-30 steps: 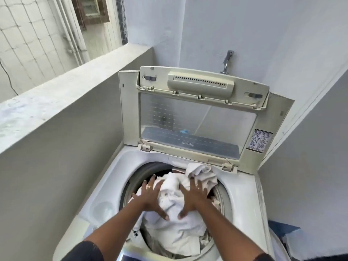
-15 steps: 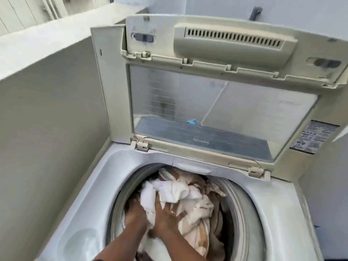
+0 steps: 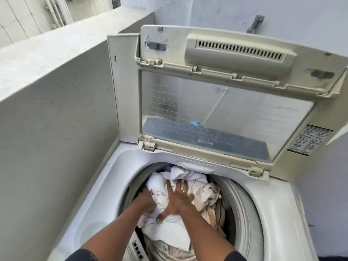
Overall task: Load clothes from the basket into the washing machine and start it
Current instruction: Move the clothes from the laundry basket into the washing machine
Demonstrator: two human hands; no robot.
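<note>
Two grips press the clothes (image 3: 169,232) down into the drum (image 3: 243,204) of the washer (image 3: 120,181), at 6 o'clock in view. Right grip (image 3: 177,201): wide, fingers spread flat on the white cloth. Left grip (image 3: 146,199), at 9 o'clock of the load: fingertips buried in cloth, so whether it clutches or only pushes cannot be told. Lid (image 3: 226,110) stands folded open at 12 o'clock. Likely fault: the heap reaches near the rim, and soft cloth may spring back once pressure ends, trapping a fold at the rim or overfilling the drum. Clothes: crumpled white pieces uppermost, beige patterned fabric from 3 to 6 o'clock.
</note>
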